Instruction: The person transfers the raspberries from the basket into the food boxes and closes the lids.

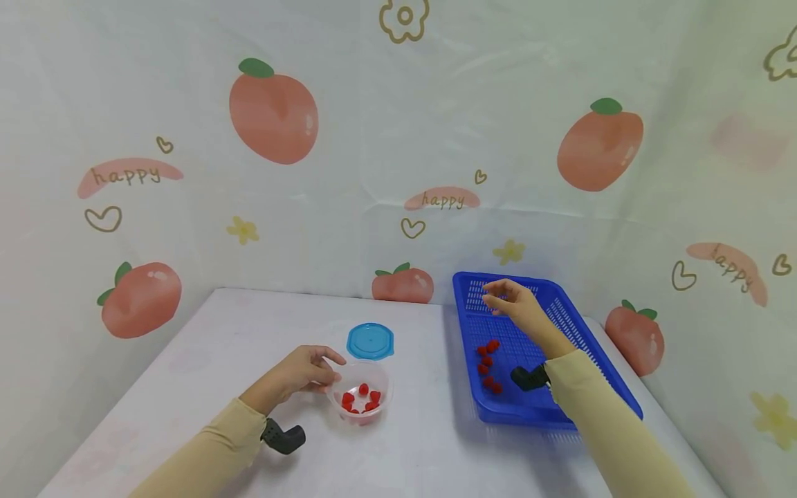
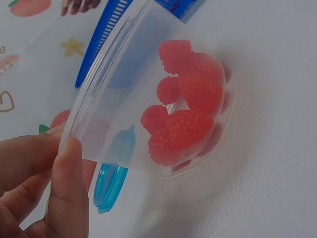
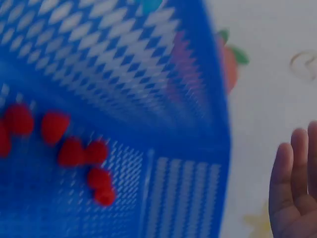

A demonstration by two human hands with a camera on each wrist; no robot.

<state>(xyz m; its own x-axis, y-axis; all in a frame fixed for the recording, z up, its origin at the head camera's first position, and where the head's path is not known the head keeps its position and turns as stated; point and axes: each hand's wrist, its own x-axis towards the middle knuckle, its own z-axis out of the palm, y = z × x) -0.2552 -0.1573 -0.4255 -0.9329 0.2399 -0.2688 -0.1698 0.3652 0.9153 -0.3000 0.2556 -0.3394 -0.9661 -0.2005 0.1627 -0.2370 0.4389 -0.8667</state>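
My left hand pinches the rim of a clear plastic bowl between thumb and fingers. The bowl stands on the table with several red raspberries at its bottom. Over the far part of a blue plastic basket hovers my right hand, its fingers loosely bent with nothing between them. In the right wrist view, the fingers of that hand look fairly straight, apart from the basket. More raspberries lie along the left side of the basket floor.
A round blue lid lies flat on the white table, just behind the bowl. Behind the table hangs a white cloth printed with fruit and hearts. The basket's raised walls stand near the table's right edge.
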